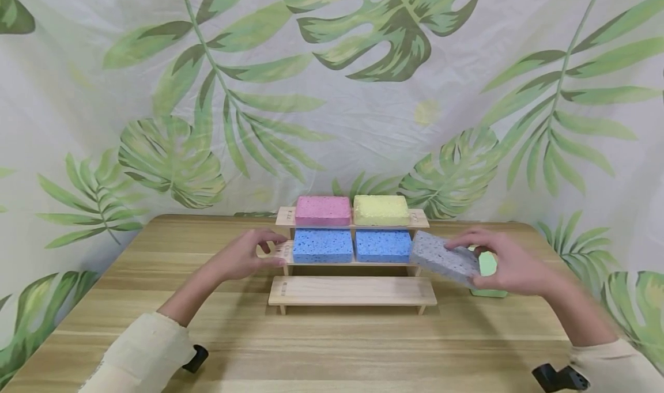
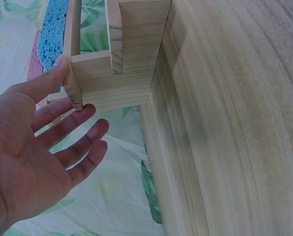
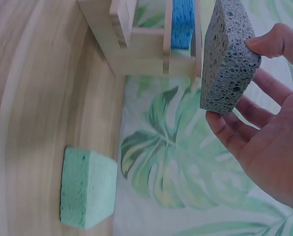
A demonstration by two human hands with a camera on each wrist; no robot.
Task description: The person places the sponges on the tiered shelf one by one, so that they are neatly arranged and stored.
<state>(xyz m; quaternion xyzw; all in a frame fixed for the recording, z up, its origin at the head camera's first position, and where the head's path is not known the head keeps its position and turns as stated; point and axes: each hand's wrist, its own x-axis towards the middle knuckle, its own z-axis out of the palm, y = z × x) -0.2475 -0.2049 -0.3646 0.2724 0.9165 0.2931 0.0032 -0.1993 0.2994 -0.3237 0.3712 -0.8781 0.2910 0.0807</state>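
Observation:
My right hand (image 1: pixel 510 263) pinches a grey sponge (image 1: pixel 445 257) between thumb and fingers, tilted in the air beside the right end of the middle tier. With thumb above and fingers below, my left hand (image 2: pixel 38 132) holds the left end of that tier of a three-tier wooden rack (image 1: pixel 353 291). Two blue sponges (image 1: pixel 323 245) lie side by side on the middle tier. Up on the top tier are a pink sponge (image 1: pixel 323 210) and a yellow sponge (image 1: pixel 381 210). The lowest tier bears nothing.
A green sponge (image 3: pixel 87 188) stands on the wooden table (image 1: pixel 332 352) to the right of the rack, partly hidden behind my right hand in the head view. A leaf-patterned cloth (image 1: pixel 363 122) hangs behind the table's back edge.

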